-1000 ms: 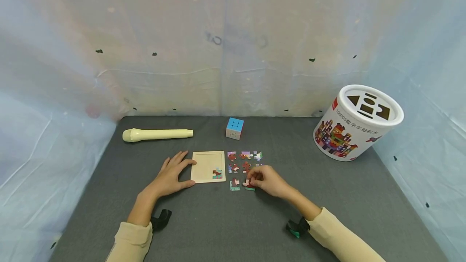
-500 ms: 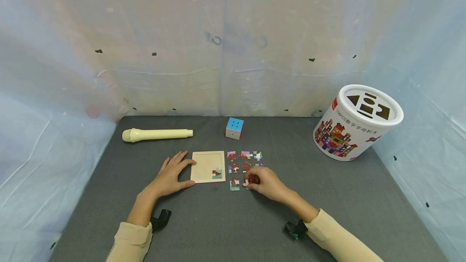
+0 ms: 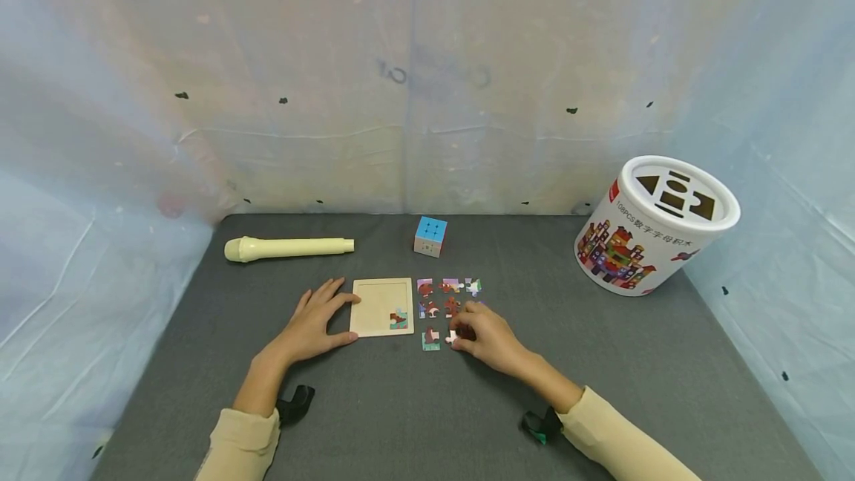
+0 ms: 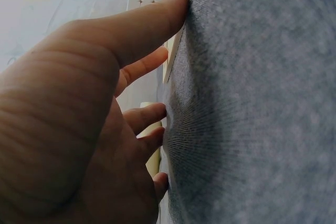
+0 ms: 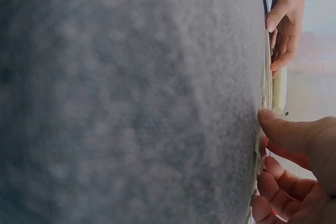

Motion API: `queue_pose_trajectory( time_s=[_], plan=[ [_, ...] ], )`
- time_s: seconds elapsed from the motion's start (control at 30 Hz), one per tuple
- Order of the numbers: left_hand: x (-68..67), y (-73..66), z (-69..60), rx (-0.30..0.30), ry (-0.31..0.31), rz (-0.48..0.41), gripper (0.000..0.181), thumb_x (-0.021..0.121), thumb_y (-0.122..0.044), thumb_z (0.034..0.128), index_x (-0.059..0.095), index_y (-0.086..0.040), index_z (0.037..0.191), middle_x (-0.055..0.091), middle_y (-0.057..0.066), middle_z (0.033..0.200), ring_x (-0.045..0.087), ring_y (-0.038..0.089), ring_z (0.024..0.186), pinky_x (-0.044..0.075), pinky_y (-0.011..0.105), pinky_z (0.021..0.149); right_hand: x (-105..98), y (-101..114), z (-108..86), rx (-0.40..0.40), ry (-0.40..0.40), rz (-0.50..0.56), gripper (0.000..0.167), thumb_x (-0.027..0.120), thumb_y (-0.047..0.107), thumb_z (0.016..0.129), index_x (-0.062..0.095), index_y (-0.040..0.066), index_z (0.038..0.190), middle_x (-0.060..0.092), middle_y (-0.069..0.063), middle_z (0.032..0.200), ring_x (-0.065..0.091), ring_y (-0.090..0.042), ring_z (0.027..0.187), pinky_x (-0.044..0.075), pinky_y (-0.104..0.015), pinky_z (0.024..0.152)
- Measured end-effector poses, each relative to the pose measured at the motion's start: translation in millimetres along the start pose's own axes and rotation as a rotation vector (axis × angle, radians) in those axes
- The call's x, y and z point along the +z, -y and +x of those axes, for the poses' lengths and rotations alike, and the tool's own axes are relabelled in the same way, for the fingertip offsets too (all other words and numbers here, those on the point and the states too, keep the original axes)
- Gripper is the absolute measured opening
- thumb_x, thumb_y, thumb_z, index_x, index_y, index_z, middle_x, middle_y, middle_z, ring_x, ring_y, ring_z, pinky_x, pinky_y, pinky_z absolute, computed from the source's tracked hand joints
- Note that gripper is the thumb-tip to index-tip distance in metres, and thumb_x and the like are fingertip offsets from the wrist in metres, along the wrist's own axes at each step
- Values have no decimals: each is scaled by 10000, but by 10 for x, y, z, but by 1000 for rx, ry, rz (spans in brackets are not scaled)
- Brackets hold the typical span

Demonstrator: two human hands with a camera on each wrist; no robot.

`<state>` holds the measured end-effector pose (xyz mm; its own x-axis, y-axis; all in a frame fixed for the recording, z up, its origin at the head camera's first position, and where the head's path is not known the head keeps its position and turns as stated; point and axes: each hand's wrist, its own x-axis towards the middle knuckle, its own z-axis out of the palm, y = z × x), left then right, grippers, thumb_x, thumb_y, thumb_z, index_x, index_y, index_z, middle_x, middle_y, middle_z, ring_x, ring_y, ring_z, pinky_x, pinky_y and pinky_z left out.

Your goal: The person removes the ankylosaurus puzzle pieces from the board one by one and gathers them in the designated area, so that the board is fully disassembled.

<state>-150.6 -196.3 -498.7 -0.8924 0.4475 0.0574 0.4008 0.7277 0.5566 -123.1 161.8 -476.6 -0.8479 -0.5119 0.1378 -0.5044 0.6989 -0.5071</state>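
A square wooden puzzle tray [image 3: 374, 306] lies in the middle of the table, one printed piece [image 3: 398, 319] set in its lower right corner. My left hand [image 3: 303, 332] rests at the tray's left side, thumb and index finger touching its edge and the other fingers spread on the cloth. Right of the tray, my right hand [image 3: 490, 336] pinches a puzzle piece [image 3: 451, 336] between thumb and fingers; most of that piece is hidden. Other loose pieces lie around it, among them a lower left one [image 3: 430, 339] and an upper left one [image 3: 425, 287].
Behind the tray stands a blue-topped puzzle cube [image 3: 429, 236]. A pale yellow toy microphone [image 3: 289, 248] lies at the back left. At the right is a large white block bucket [image 3: 654, 225] with shape holes in its lid. Plastic sheeting encloses the grey table [image 3: 401, 414].
My right fingers have closed in over the lower piece, and its green edge no longer shows. The right wrist has shifted slightly left. My left hand and the tray have stayed still.
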Motion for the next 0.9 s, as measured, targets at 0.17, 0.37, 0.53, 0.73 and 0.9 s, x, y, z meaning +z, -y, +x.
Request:
queue_pose_trajectory(
  time_s=[0.17,0.37,0.53,0.73,0.9],
  plan=[
    [-1,-7,-3,-3,-2,-5,600,813,-371,834,572,-182,1350,289,253,1579,179,471,1470,52,710,1118,4,-3,-5,-6,-5,-7,230,831,172,812,747,100,1015,579,33,904,471,-111,776,415,-254,647],
    [3,-8,-4,-3,-7,0,605,818,-373,829,575,-184,1349,292,249,1579,186,471,1467,56,712,1117,8,-5,0,7,-12,-9,228,835,179,808,734,108,1000,588,31,902,491,-127,785,427,-265,653],
    [10,-2,-4,-6,-9,3,605,819,-379,827,577,-187,1347,295,245,1579,188,470,1467,55,713,1116,8,-7,4,14,-11,-3,211,842,181,800,725,120,965,590,39,904,503,-127,796,444,-272,663],
    [14,7,0,-3,-11,1,604,817,-388,827,577,-190,1345,294,243,1580,184,466,1469,50,714,1116,2,-17,5,-3,-13,-1,216,841,192,797,740,117,972,595,36,917,504,-126,796,448,-269,665],
    [15,15,-3,-1,-10,2,605,814,-395,828,576,-192,1346,293,242,1580,184,464,1470,51,713,1116,-22,-20,18,-20,-9,2,218,832,214,810,752,107,983,599,33,912,505,-123,784,441,-259,655]
  ],
)
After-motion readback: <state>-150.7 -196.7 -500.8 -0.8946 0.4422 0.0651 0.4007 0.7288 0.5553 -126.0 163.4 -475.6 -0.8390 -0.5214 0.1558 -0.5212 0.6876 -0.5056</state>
